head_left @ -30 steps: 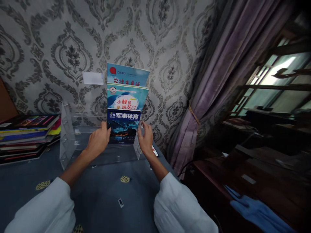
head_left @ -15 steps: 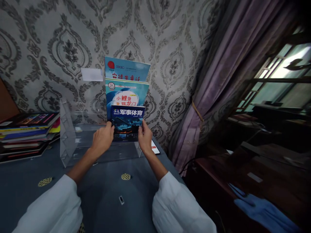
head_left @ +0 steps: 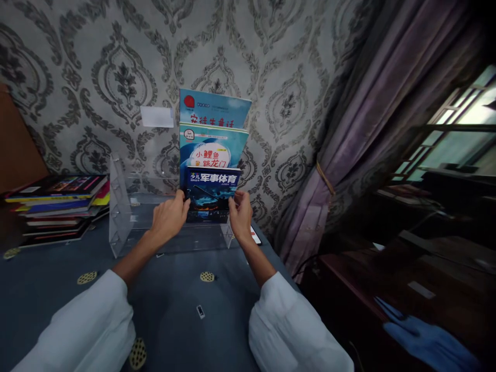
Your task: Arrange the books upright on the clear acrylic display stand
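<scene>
A dark blue book (head_left: 212, 194) with white Chinese lettering stands upright in the front tier of a clear acrylic rack (head_left: 118, 209). My left hand (head_left: 170, 214) is closed on its left edge. At the right edge, my right hand (head_left: 241, 214) has its thumb against the cover and its fingers curled beside it. Behind it, in the higher tiers, rise a light blue book (head_left: 211, 150) with red lettering and a taller blue book (head_left: 217, 109), each partly covered by the one in front.
Left of the rack lies a stack of books (head_left: 62, 206). A phone (head_left: 256, 235) rests behind my right wrist. The blue tablecloth (head_left: 166, 310) has a small label (head_left: 200, 311) on it. At right hang a purple curtain (head_left: 310, 222) and, lower, a blue glove (head_left: 426, 333) on a dark surface.
The whole view has shifted, so the rack, books and hands appear slightly farther right. My right hand's fingers look a little looser at the book's edge. The books keep their places.
</scene>
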`<state>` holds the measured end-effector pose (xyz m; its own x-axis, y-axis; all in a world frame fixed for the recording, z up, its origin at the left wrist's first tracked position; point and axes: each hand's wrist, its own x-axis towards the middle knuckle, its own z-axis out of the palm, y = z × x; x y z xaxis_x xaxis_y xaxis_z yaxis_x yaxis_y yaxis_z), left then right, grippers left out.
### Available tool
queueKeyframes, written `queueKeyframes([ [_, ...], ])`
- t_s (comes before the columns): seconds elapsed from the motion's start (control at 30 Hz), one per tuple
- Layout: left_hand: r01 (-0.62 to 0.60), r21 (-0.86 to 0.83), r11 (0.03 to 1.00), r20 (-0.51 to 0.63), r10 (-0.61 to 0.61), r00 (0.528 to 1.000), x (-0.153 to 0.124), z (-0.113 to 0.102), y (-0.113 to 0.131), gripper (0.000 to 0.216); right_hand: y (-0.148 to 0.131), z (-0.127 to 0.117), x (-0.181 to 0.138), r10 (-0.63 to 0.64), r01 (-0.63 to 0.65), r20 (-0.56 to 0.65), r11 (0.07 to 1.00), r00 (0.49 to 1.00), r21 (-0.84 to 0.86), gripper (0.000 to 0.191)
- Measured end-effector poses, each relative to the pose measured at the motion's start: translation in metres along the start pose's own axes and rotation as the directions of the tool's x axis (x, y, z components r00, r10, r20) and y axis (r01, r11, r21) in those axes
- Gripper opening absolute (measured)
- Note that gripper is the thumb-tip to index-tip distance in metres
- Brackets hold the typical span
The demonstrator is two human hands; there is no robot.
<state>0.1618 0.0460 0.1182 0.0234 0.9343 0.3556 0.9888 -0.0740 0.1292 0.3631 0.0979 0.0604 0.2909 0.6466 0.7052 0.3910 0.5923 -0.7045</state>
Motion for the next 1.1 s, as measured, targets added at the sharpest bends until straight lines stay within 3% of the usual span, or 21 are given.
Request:
queueKeyframes([
  [0.3,0.000,-0.116,0.993,-0.044,-0.005,0.999,-0.001,0.001,-0.002,0.035,0.002,-0.005,0.005,-0.011,0.012,0.016,0.998,1.000,-0.062,0.021],
  [0.9,-0.063,-0.174,0.983,-0.094,0.047,0.994,-0.007,0.008,-0.005,0.035,-0.008,-0.009,0.005,-0.066,0.067,0.011,0.997,0.998,-0.049,0.023],
  [1.1,-0.045,-0.166,0.985,-0.050,0.037,0.998,-0.008,0.009,-0.003,0.037,-0.011,-0.011,0.006,-0.044,0.044,0.004,0.995,0.999,-0.085,0.022],
])
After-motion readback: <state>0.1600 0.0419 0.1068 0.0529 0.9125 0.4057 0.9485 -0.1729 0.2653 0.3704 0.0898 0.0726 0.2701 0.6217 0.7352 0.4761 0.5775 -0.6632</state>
